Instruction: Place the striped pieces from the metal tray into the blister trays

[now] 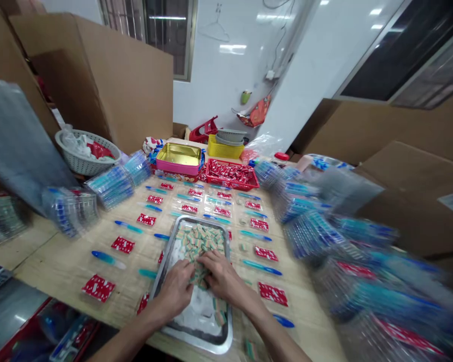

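Note:
A metal tray point(225, 340) lies across the near middle of the table, holding many small beige-and-green blocks point(202, 237) on a whitish bottom. Both hands are inside it, close together among the blocks. My left hand point(176, 284) has its fingers curled at the left of the pile; what they grip, if anything, is hidden. My right hand point(219, 271) curls over the blocks from the right, its fingertips out of sight among them. A few loose blocks point(219, 311) lie near the tray's lower right corner.
Clear packs with blue pens point(262, 267) and red patterned packets point(273, 293) lie in rows. Blurred stacks of packs point(317, 236) line the right; more stacks point(111, 186) stand left. A red basket point(232, 173), pink-and-gold tin point(179, 158) and grey basket point(88, 163) stand behind.

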`<action>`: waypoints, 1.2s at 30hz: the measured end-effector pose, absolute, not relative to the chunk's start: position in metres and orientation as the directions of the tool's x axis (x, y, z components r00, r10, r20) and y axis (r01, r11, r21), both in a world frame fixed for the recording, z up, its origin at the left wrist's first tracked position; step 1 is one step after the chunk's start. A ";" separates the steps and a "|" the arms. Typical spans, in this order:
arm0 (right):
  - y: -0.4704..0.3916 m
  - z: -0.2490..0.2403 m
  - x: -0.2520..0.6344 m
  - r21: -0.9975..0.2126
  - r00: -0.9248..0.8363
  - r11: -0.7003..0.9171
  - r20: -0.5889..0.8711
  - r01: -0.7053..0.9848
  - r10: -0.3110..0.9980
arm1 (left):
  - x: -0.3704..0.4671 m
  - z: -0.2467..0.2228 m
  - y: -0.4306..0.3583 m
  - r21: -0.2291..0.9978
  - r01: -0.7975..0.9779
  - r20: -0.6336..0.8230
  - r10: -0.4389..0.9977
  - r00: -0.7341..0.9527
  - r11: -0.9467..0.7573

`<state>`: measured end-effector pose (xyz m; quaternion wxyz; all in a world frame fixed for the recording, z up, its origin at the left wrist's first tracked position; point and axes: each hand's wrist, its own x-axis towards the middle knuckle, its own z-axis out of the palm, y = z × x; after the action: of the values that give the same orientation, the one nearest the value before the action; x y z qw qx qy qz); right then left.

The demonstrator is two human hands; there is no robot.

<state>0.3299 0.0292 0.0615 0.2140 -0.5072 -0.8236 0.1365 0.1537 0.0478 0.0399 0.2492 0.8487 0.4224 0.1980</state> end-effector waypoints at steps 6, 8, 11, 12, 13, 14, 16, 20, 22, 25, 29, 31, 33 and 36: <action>0.021 0.056 0.326 -0.489 -0.331 0.409 0.242 0.771 0.912 | 0.152 0.034 0.047 0.653 0.552 0.185 0.816 0.548 -0.519; 0.016 0.057 0.326 -0.520 -0.291 0.361 0.214 0.774 0.933 | 0.153 0.033 0.048 0.658 0.552 0.184 0.821 0.541 -0.511; 0.010 0.059 0.326 -0.531 -0.239 0.308 0.196 0.790 0.951 | 0.155 0.031 0.048 0.682 0.547 0.161 0.829 0.536 -0.486; 0.009 0.059 0.326 -0.527 -0.234 0.303 0.195 0.794 0.952 | 0.156 0.030 0.048 0.689 0.544 0.154 0.830 0.536 -0.479; 0.009 0.059 0.325 -0.525 -0.236 0.304 0.195 0.795 0.952 | 0.156 0.030 0.048 0.694 0.540 0.149 0.829 0.539 -0.476; 0.009 0.059 0.325 -0.527 -0.240 0.309 0.196 0.792 0.951 | 0.156 0.030 0.048 0.696 0.538 0.145 0.827 0.543 -0.475; 0.009 0.059 0.323 -0.536 -0.247 0.321 0.206 0.781 0.947 | 0.156 0.031 0.047 0.692 0.541 0.140 0.824 0.549 -0.478; 0.008 0.057 0.323 -0.592 -0.211 0.339 0.275 0.731 0.938 | 0.150 0.040 0.043 0.693 0.571 0.114 0.848 0.517 -0.441; 0.007 0.055 0.323 -0.648 -0.185 0.346 0.305 0.678 0.934 | 0.145 0.045 0.040 0.707 0.583 0.088 0.867 0.490 -0.401; 0.002 0.053 0.320 -0.744 -0.159 0.350 0.318 0.569 0.935 | 0.137 0.048 0.034 0.747 0.577 0.027 0.882 0.471 -0.331; -0.005 0.052 0.310 -0.818 -0.125 0.348 0.328 0.459 0.936 | 0.131 0.046 0.027 0.848 0.479 -0.040 0.875 0.483 -0.226; -0.008 0.050 0.303 -0.830 -0.110 0.349 0.336 0.435 0.936 | 0.130 0.043 0.024 0.889 0.422 -0.053 0.874 0.484 -0.179; -0.011 0.047 0.297 -0.843 -0.109 0.347 0.332 0.412 0.937 | 0.130 0.042 0.021 0.903 0.389 -0.030 0.876 0.482 -0.183; -0.017 0.042 0.291 -0.864 -0.105 0.303 0.285 0.402 0.953 | 0.130 0.044 0.016 0.903 0.350 0.047 0.867 0.497 -0.250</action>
<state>0.2911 -0.0173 0.0422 0.4424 -0.5017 -0.6750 0.3113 0.1302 0.0159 0.0441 0.4527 0.7372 0.4126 0.2854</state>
